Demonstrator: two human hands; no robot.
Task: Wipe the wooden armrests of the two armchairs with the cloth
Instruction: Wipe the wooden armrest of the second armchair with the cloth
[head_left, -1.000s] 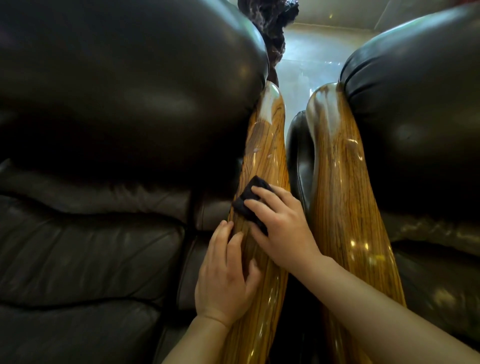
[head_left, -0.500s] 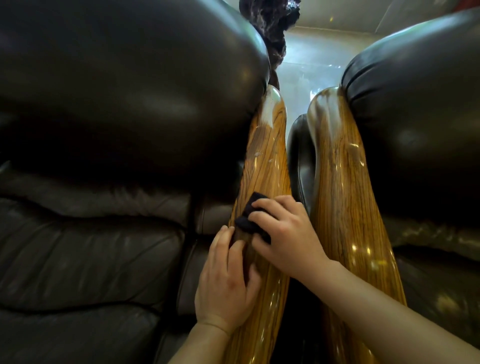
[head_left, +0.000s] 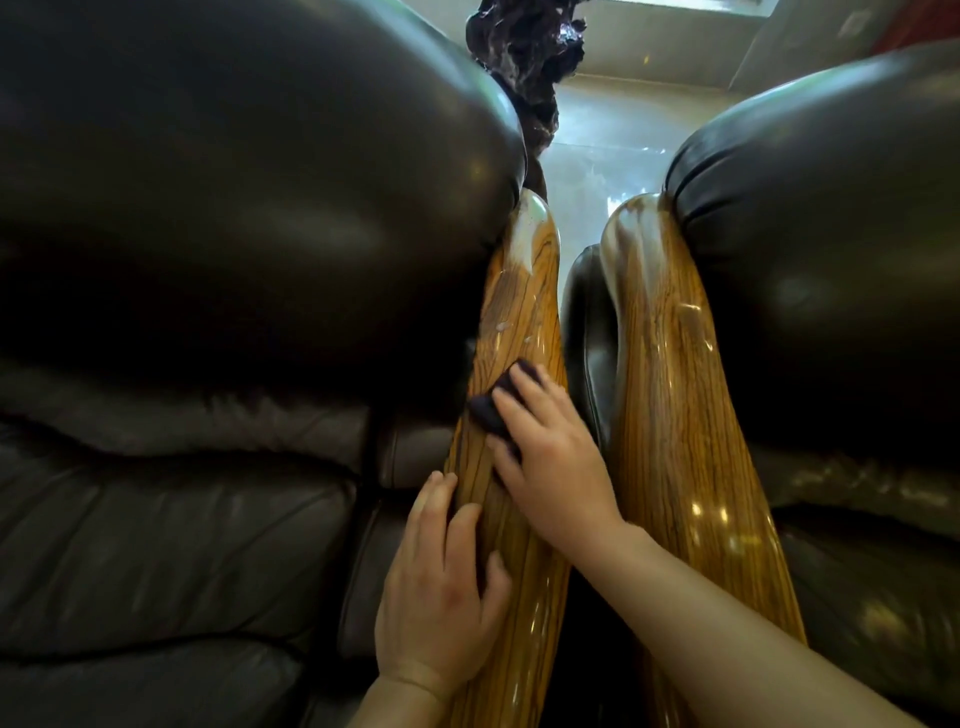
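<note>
Two glossy wooden armrests run side by side up the middle of the view. The left armrest (head_left: 519, 312) belongs to the left armchair (head_left: 208, 260), the right armrest (head_left: 670, 395) to the right armchair (head_left: 831, 234). My right hand (head_left: 550, 467) presses a small dark cloth (head_left: 496, 402) flat on the left armrest about halfway along. My left hand (head_left: 441, 587) rests nearer to me on the same armrest, fingers spread over its left side, holding nothing. A few small wet or dusty spots show on the wood beyond the cloth.
A narrow dark gap separates the two armrests. Black leather cushions (head_left: 156, 519) fill the left side. A dark carved wooden piece (head_left: 524, 47) stands behind the chairs on a shiny pale floor (head_left: 608, 150).
My right hand has slid the cloth a little farther up the left armrest, away from me. My left hand has stayed in place on the near part.
</note>
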